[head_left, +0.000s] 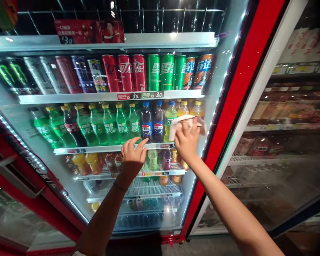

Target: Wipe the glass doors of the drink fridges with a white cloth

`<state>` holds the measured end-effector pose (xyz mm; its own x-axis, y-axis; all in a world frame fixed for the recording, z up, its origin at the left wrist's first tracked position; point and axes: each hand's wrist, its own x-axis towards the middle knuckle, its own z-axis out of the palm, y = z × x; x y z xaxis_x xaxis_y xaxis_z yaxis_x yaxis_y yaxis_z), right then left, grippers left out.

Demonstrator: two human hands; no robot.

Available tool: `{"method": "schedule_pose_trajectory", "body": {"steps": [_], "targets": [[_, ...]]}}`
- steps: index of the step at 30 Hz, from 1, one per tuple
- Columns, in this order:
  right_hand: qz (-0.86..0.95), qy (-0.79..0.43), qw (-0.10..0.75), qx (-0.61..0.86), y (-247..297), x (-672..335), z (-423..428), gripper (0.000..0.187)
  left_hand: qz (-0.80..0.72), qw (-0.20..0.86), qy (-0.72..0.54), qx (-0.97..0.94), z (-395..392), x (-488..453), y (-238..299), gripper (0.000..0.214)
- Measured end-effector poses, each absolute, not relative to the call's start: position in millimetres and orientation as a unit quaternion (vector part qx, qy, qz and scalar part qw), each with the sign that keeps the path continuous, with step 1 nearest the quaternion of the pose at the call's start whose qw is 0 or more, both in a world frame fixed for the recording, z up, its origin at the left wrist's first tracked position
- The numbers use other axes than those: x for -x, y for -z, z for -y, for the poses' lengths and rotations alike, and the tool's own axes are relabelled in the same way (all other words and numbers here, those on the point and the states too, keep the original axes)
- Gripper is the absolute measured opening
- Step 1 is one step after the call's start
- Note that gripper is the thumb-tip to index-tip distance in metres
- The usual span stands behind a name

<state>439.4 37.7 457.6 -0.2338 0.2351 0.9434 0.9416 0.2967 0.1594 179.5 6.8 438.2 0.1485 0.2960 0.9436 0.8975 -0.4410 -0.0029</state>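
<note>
My right hand (187, 139) presses a whitish cloth (173, 129) flat against the glass door of a drinks fridge, its fingers stretched over the fabric. Behind the cloth, bottles with yellow caps (197, 103) are partly covered. My left hand (133, 152) is empty, fingers spread and slightly bent, at or very near the glass; whether the fingertips touch it I cannot tell. Just beyond those fingers stand two dark cola bottles (146, 122) with blue caps. Green soda bottles (108, 124) line the same shelf to the left.
Above, a shelf (96, 97) carries a row of cans, including red cola cans (125, 73) and green cans (167, 71). A red door frame (240, 89) runs along the right, with another glass-fronted cabinet (269, 128) beyond. At lower left is a metal door handle (18, 177).
</note>
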Motion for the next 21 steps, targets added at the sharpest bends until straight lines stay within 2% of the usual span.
{"method": "schedule_pose_trajectory", "body": {"steps": [4, 5, 9, 11, 14, 15, 19, 21], "targets": [[0.790, 0.432, 0.316, 0.300, -460, -398, -41, 0.048, 0.411, 0.345, 0.500, 0.680, -14, -128, -440, 0.034], [0.784, 0.435, 0.322, 0.304, -463, -392, -42, 0.048, 0.410, 0.353, 0.503, 0.674, -15, -115, -440, 0.033], [0.642, 0.433, 0.459, 0.436, -484, -357, -46, 0.049, 0.415, 0.369, 0.507, 0.659, -19, -72, -444, 0.035], [0.673, 0.444, 0.431, 0.406, -491, -332, -48, 0.051, 0.412, 0.376, 0.506, 0.658, -20, -56, -446, 0.037], [0.778, 0.457, 0.324, 0.285, -496, -302, -49, 0.055, 0.413, 0.381, 0.514, 0.648, -22, -32, -447, 0.039], [0.779, 0.454, 0.326, 0.284, -498, -295, -50, 0.057, 0.415, 0.379, 0.520, 0.642, -22, -23, -447, 0.039], [0.689, 0.429, 0.441, 0.384, -505, -264, -52, 0.062, 0.434, 0.371, 0.525, 0.631, -22, 9, -446, 0.042], [0.739, 0.432, 0.397, 0.331, -505, -247, -52, 0.064, 0.444, 0.373, 0.515, 0.631, -22, 23, -444, 0.045]]}}
